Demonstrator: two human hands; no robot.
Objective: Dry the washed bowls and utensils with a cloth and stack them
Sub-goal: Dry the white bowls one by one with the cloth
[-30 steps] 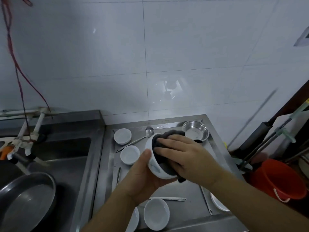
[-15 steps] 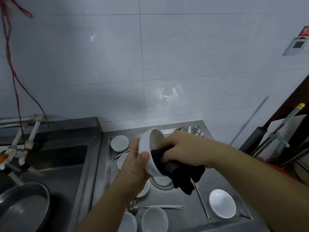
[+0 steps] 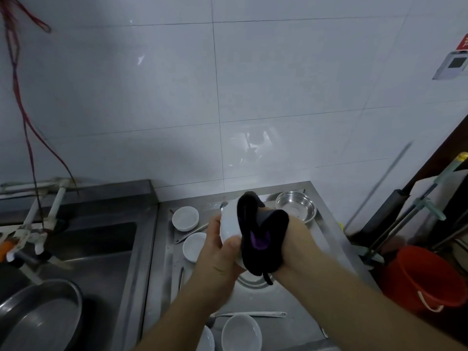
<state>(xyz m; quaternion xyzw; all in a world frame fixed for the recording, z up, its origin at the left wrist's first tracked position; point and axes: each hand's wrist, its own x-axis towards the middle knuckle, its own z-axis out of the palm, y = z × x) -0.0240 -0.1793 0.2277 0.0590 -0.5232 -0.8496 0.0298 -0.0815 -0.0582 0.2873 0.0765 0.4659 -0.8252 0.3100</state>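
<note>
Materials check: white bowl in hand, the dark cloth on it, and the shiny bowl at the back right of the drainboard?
White bowl: looks like glazed ceramic, smooth and glossy; melamine can't be ruled out. Black cloth: soft fabric, matte, drapes and folds, with a purple mark. Shiny metal bowl: probably stainless steel, with mirror-like reflections matching the grey drainboard.

The steel drainboard point(image 3: 298, 297) carries white small bowls at ten o'clock point(image 3: 185, 218), nine point(image 3: 193, 246) and six point(image 3: 241, 333), a steel bowl point(image 3: 295, 206) at one, a spoon point(image 3: 249, 314) near six.
</note>
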